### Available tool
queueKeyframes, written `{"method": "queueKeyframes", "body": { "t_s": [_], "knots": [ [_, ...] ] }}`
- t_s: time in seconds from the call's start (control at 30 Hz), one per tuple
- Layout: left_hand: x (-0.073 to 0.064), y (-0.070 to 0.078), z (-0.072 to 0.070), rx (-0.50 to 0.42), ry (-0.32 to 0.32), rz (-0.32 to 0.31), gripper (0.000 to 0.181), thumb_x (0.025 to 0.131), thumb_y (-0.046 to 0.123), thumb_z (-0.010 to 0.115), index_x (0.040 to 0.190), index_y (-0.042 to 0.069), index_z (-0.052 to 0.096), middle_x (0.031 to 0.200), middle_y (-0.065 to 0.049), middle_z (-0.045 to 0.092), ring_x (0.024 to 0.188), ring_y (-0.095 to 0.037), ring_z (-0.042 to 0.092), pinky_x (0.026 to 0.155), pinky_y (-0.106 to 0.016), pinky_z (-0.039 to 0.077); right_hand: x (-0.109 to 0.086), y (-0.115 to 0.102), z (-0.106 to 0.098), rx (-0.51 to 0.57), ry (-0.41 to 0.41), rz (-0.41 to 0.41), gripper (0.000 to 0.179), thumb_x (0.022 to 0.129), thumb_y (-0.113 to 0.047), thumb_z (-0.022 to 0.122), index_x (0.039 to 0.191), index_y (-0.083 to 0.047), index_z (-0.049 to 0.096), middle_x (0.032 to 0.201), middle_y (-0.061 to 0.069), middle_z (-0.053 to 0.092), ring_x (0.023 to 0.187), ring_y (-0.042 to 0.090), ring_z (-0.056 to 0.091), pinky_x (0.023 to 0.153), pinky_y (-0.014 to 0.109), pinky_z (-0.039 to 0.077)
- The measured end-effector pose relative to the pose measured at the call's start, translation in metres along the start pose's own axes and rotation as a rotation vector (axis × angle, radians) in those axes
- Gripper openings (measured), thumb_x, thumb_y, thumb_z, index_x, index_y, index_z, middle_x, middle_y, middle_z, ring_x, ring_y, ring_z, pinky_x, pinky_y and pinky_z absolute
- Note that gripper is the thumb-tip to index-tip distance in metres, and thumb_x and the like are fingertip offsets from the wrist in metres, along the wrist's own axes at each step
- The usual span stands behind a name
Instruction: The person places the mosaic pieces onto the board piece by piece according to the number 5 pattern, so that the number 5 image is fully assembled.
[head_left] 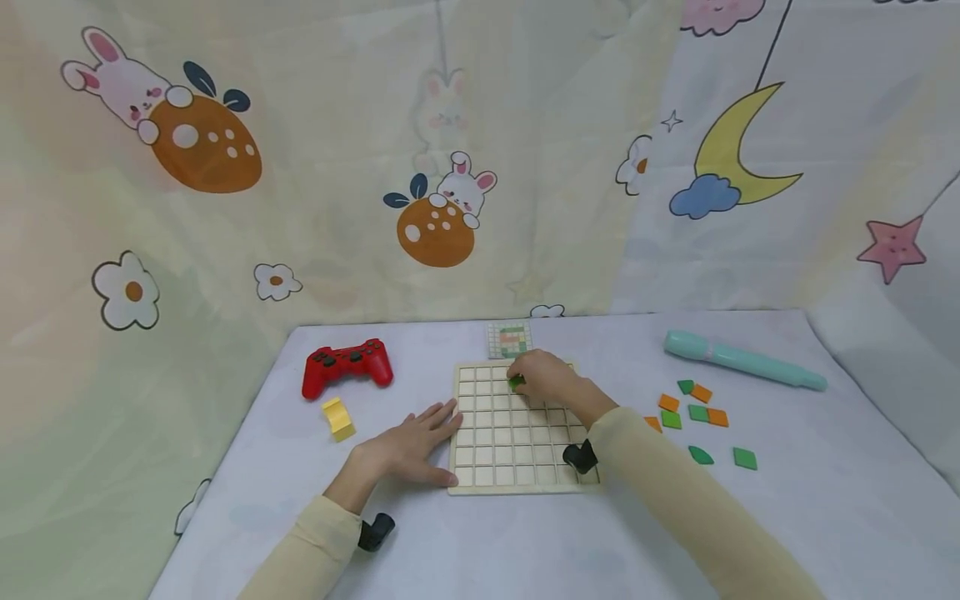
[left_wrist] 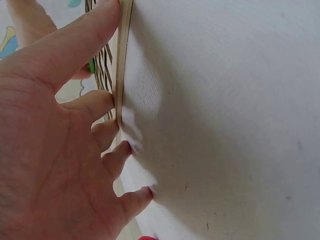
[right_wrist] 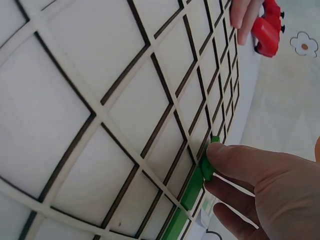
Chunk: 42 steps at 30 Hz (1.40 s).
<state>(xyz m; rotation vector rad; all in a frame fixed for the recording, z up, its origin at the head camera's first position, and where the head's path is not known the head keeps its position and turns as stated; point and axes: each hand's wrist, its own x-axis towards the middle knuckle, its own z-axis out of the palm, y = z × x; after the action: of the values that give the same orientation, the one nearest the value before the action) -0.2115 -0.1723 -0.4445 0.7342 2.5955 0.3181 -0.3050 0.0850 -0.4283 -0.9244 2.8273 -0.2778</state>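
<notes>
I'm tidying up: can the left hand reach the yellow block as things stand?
Probably yes: the left hand rests empty against the grid board, and only bare tabletop shows between it and the yellow block.

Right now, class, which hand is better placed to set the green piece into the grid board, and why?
The right hand, probably: it pinches the green piece at the far side of the grid board, beside green tiles in its cells. The left hand touches the left edge, holding no piece.
</notes>
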Motion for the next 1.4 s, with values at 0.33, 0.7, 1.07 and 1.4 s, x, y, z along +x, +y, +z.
{"method": "queueKeyframes", "body": {
  "t_s": [0.33, 0.7, 1.07, 1.4],
  "knots": [
    [0.002, 0.003, 0.0, 0.003, 0.001, 0.002, 0.093, 0.082, 0.052, 0.07, 0.155, 0.016, 0.024, 0.165, -0.003, 0.008, 0.152, -0.029, 0.012, 0.119, -0.057, 0.021, -0.004, 0.0, 0.004, 0.03, 0.008, 0.021, 0.021, 0.088, -0.013, 0.071, 0.109, -0.01, 0.073, 0.116, 0.005, 0.07, 0.112, 0.024, 0.063, 0.097, 0.039, 0.051],
    [0.005, 0.003, 0.001, 0.015, -0.005, 0.001, 0.094, 0.082, 0.052, 0.07, 0.155, 0.016, 0.024, 0.165, -0.003, 0.008, 0.152, -0.028, 0.012, 0.119, -0.056, 0.021, -0.005, 0.002, 0.005, 0.008, 0.002, 0.051, 0.026, 0.089, -0.015, 0.07, 0.114, -0.011, 0.071, 0.117, 0.005, 0.069, 0.113, 0.024, 0.061, 0.097, 0.038, 0.051],
    [0.004, 0.004, -0.001, 0.015, -0.011, -0.006, 0.094, 0.081, 0.052, 0.07, 0.155, 0.016, 0.024, 0.165, -0.003, 0.008, 0.152, -0.027, 0.011, 0.119, -0.056, 0.021, -0.017, 0.016, -0.007, 0.035, 0.017, 0.042, 0.027, 0.091, -0.014, 0.067, 0.117, -0.007, 0.07, 0.122, 0.009, 0.068, 0.118, 0.028, 0.061, 0.099, 0.04, 0.05],
    [0.002, 0.001, 0.0, 0.016, -0.012, -0.016, 0.093, 0.082, 0.052, 0.069, 0.155, 0.018, 0.023, 0.165, -0.002, 0.007, 0.152, -0.026, 0.011, 0.119, -0.056, 0.02, -0.082, 0.1, -0.031, 0.041, 0.055, 0.226, 0.031, 0.089, -0.01, 0.068, 0.118, -0.001, 0.068, 0.116, 0.016, 0.069, 0.103, 0.031, 0.064, 0.091, 0.045, 0.053]
  ]
}}
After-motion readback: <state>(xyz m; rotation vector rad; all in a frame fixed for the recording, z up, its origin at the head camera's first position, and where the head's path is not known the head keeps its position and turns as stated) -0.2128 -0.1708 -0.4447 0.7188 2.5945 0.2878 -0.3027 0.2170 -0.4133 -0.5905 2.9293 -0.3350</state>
